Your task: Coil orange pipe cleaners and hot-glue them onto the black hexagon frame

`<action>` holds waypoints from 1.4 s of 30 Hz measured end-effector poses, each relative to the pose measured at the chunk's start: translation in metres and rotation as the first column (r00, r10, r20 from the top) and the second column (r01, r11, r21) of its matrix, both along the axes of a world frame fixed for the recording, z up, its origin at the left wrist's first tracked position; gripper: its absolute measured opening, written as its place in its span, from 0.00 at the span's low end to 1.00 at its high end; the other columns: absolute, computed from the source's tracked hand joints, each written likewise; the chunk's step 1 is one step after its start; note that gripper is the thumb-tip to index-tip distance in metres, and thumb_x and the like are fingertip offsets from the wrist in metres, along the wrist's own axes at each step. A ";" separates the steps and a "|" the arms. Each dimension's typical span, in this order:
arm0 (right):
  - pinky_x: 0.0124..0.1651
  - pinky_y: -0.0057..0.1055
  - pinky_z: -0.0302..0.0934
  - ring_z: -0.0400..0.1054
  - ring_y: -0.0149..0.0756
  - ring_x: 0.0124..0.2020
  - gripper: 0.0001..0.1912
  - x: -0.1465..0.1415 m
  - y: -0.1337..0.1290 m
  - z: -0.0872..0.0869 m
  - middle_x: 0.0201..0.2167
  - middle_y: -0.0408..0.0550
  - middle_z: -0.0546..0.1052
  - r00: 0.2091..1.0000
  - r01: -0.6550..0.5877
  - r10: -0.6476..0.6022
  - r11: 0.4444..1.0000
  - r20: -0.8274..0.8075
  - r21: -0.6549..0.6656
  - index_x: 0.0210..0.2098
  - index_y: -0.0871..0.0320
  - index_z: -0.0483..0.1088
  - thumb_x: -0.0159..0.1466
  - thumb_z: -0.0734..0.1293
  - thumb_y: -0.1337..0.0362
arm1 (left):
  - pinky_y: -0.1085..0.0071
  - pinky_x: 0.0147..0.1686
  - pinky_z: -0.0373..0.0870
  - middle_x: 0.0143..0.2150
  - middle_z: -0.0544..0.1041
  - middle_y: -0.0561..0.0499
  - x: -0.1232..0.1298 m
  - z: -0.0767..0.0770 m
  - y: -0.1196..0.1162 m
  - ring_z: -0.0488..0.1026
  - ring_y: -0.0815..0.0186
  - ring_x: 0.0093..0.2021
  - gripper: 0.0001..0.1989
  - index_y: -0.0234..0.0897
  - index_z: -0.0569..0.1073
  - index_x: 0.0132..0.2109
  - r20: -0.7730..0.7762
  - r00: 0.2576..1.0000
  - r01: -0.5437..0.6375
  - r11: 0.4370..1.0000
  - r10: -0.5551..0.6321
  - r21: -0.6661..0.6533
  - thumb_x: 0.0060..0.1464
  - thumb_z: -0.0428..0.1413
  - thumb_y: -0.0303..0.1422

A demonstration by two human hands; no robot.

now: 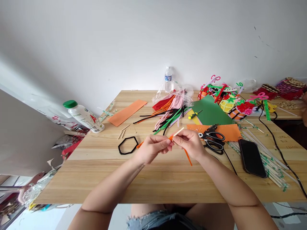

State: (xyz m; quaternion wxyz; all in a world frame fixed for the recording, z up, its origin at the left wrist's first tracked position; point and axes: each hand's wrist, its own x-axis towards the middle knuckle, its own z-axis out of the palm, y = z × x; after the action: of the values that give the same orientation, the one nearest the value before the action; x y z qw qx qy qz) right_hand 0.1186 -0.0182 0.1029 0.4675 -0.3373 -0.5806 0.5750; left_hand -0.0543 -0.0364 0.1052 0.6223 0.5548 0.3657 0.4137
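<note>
My left hand (154, 148) and my right hand (190, 143) meet above the middle of the table, both closed in a pinch. Between them runs a thin pale wooden stick (178, 131), its bare end poking out above my right fingers. An orange pipe cleaner (188, 157) is wound at the stick by my fingertips, and its loose tail hangs below my right hand. Left of my left hand, an orange wound end (140, 144) shows; my hand hides how it connects. Beside it lies a black pipe cleaner bent into a hexagon (128, 145).
Scissors (212, 140) and a phone (252, 158) lie to the right, near wrapped sticks (273, 166). Behind are pipe cleaners (172, 105), a screwdriver (194, 115), green paper (212, 111) and a water bottle (168, 80). A white bottle (85, 118) leans at left; finished crafts (240, 110) stand back right.
</note>
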 end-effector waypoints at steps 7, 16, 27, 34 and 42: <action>0.18 0.23 0.45 0.52 0.23 0.16 0.16 -0.002 0.001 -0.005 0.15 0.37 0.63 1.000 0.002 -0.004 0.998 -0.028 -0.066 0.29 0.61 0.74 0.56 0.72 0.52 | 0.68 0.33 0.66 0.32 0.74 0.45 0.002 -0.010 -0.002 0.68 0.65 0.30 0.08 0.35 0.75 0.36 -0.233 0.759 -0.004 0.362 0.608 0.932 0.59 0.51 0.27; 0.17 0.24 0.42 0.50 0.22 0.15 0.18 0.000 -0.001 0.001 0.15 0.37 0.64 0.993 -0.007 -0.009 0.991 -0.122 -0.131 0.28 0.61 0.74 0.52 0.75 0.51 | 0.70 0.33 0.68 0.35 0.76 0.44 -0.002 -0.002 -0.006 0.72 0.65 0.33 0.07 0.35 0.77 0.39 -0.275 0.895 -0.041 0.681 0.350 0.731 0.59 0.55 0.31; 0.16 0.22 0.38 0.47 0.19 0.15 0.17 0.000 -0.002 0.007 0.16 0.37 0.65 0.967 -0.115 0.038 0.947 -0.253 -0.300 0.25 0.61 0.71 0.48 0.77 0.55 | 0.72 0.29 0.66 0.28 0.75 0.48 -0.007 0.007 -0.004 0.69 0.68 0.28 0.09 0.34 0.78 0.31 -0.105 0.984 -0.092 0.923 0.141 0.374 0.51 0.63 0.37; 0.16 0.22 0.42 0.50 0.21 0.14 0.16 0.000 -0.005 0.003 0.14 0.37 0.65 0.978 -0.105 0.071 0.979 -0.194 -0.172 0.28 0.61 0.75 0.52 0.75 0.54 | 0.74 0.22 0.63 0.24 0.76 0.49 -0.005 0.002 0.000 0.67 0.73 0.21 0.14 0.32 0.78 0.27 0.126 0.991 0.050 0.996 -0.039 -0.080 0.42 0.68 0.39; 0.16 0.22 0.43 0.55 0.22 0.14 0.18 0.003 -0.006 0.005 0.17 0.42 0.72 0.992 -0.104 0.091 0.984 -0.092 -0.142 0.30 0.62 0.74 0.53 0.74 0.51 | 0.75 0.20 0.59 0.23 0.76 0.48 0.001 -0.004 0.002 0.68 0.72 0.20 0.16 0.31 0.79 0.31 0.333 0.929 0.272 0.907 -0.161 -0.321 0.39 0.70 0.39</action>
State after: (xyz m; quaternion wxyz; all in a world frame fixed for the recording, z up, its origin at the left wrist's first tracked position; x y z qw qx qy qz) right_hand 0.1214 -0.0239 0.1076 0.4372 -0.3170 -0.5322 0.6520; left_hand -0.0536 -0.0339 0.1015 0.8040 0.3995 0.2726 0.3461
